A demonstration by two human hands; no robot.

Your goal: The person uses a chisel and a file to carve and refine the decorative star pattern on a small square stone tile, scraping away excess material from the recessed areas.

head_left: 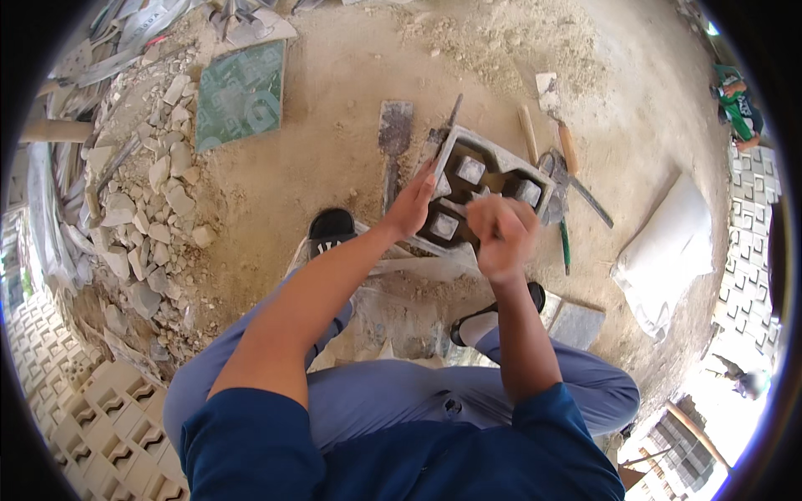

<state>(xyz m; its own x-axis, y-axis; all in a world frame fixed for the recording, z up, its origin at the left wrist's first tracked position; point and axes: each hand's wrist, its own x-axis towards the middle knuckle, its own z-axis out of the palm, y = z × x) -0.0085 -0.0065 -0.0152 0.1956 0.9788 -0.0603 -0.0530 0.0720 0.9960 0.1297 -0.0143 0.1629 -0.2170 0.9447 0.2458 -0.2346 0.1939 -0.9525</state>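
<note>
A grey mould [499, 150] with a raised rim and several square, block-like forms inside sits tilted between my feet. My left hand [411, 207] grips its left edge, fingers pressed along the outer side. Over the near right part of the mould, my right hand [504, 234] is closed in a fist, a little blurred. It hides part of the inside, and what it holds, if anything, cannot be made out. Just left of the mould lies a flat, dark-bladed tool [395, 129]. A dark bar [455, 110] sticks out past the far left corner.
Right of the mould lie a wooden handle [528, 134], a wood-handled tool [568, 149] and a green-handled tool [565, 248]. A white sack [667, 255] is farther right. Broken stone [159, 217] and a green board [241, 98] lie left. Another person [739, 108] is at the right edge.
</note>
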